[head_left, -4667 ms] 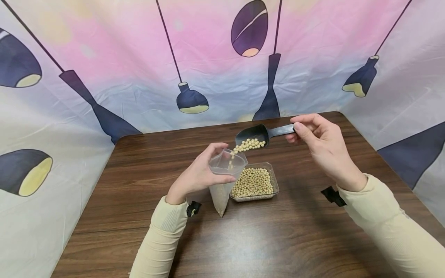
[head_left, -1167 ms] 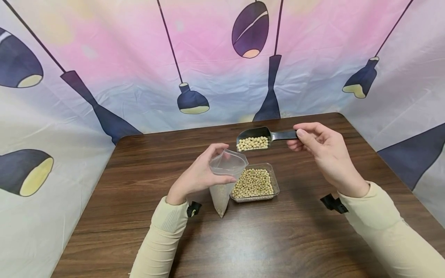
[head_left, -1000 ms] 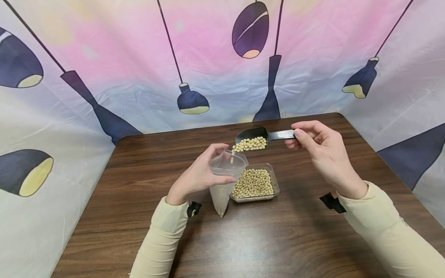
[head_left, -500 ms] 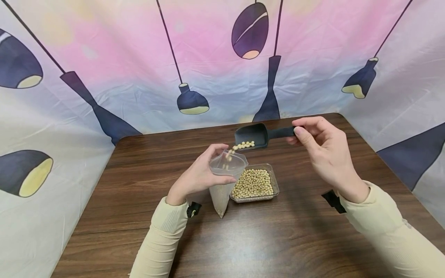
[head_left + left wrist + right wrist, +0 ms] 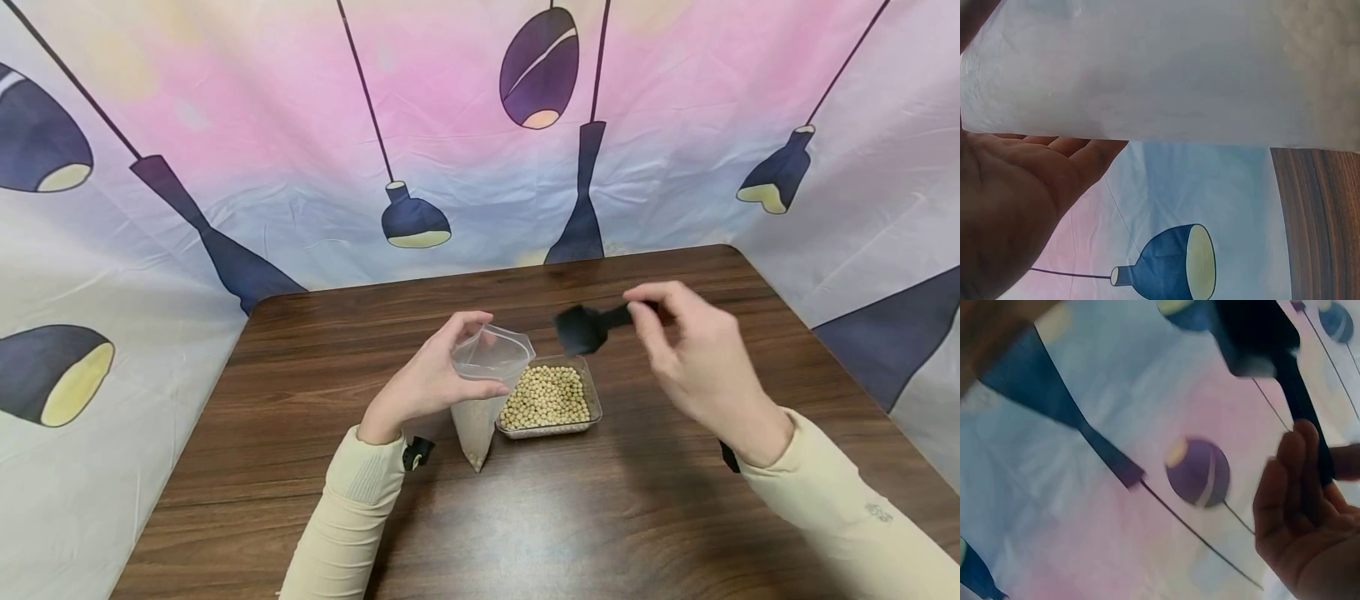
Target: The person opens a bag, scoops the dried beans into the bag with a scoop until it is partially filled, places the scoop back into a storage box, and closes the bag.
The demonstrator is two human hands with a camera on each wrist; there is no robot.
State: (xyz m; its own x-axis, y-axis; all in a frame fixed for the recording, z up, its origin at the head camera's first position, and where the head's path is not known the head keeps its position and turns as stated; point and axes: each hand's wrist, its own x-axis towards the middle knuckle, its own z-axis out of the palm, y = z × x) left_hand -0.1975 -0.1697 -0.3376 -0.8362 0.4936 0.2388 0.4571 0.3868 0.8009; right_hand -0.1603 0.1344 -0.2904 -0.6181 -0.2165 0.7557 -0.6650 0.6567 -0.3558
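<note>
My left hand [image 5: 427, 371] grips a clear plastic bag [image 5: 474, 425] near its top, thumb and fingers curled round the spread mouth. Pale round beans fill the lower part of the bag [image 5: 1322, 69], seen in the left wrist view. By its handle, my right hand [image 5: 697, 367] pinches a black scoop [image 5: 581, 330], which tilts over the back of a clear tray [image 5: 595, 400]. No beans show on the scoop. The tray, right beside the bag, holds a layer of yellowish beans [image 5: 543, 396]. In the right wrist view the scoop's handle [image 5: 1302, 400] runs down between fingers and thumb.
A dark wooden table [image 5: 337, 350] lies under everything, its back edge near a hanging cloth [image 5: 300, 125] printed with lamps. Cloth also covers both sides. A black strap piece [image 5: 417, 452] sits at the left wrist.
Beans slid off the scoop into the bag, and the scoop now shows none. My right hand has drawn the scoop right and down, over the tray. The left hand holds its place.
</note>
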